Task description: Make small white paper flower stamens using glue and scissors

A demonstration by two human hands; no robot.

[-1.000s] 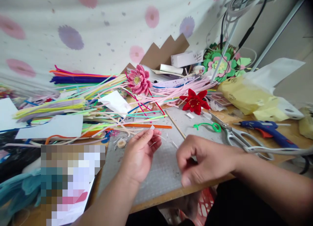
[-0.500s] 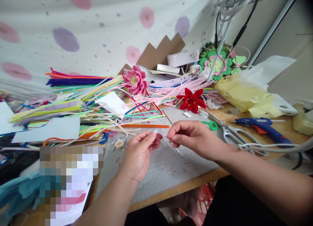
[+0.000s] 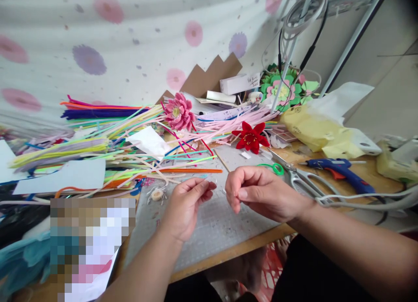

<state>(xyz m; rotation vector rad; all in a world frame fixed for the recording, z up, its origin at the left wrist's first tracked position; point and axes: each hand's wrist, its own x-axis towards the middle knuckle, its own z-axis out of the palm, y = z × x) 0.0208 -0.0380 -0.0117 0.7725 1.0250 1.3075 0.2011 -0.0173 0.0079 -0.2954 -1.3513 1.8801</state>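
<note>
Thin pale strand (image 3: 217, 183) pinched between both hands, just above the grey cutting mat (image 3: 212, 232).

The left fingers (image 3: 205, 187) were narrowed on one end and the right fingers (image 3: 235, 194) curled tight at the other, thumb against forefinger, though the strand was too fine to follow fully. A second earlier the right hand (image 3: 261, 193) had lain low by the mat's front edge, apart from the left hand (image 3: 186, 206). It had since come up just beside it, so both worked the strand together. A green pipe-cleaner loop (image 3: 276, 167), scissors (image 3: 303, 180) and a blue glue gun (image 3: 339, 171) lay on the surface to the right.
</note>
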